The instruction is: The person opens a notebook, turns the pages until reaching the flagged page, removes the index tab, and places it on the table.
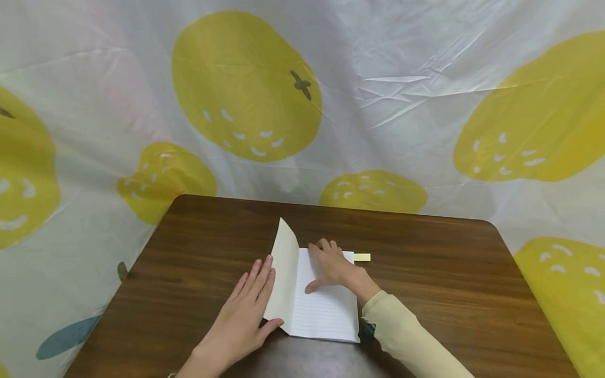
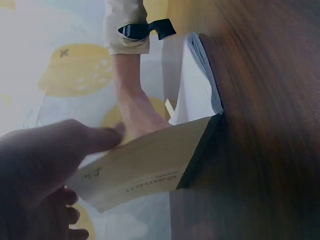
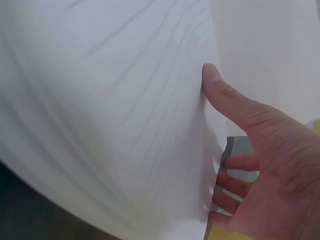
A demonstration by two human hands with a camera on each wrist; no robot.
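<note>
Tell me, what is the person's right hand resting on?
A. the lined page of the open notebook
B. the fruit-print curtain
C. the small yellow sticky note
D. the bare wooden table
A: in the head view the right hand lies flat on the lined page of the notebook, while the left hand holds the raised cover; the sticky note lies apart.

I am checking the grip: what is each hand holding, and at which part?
The left hand holds the notebook by its raised front cover, thumb at the lower edge. The right hand only presses flat on the lined page.
</note>
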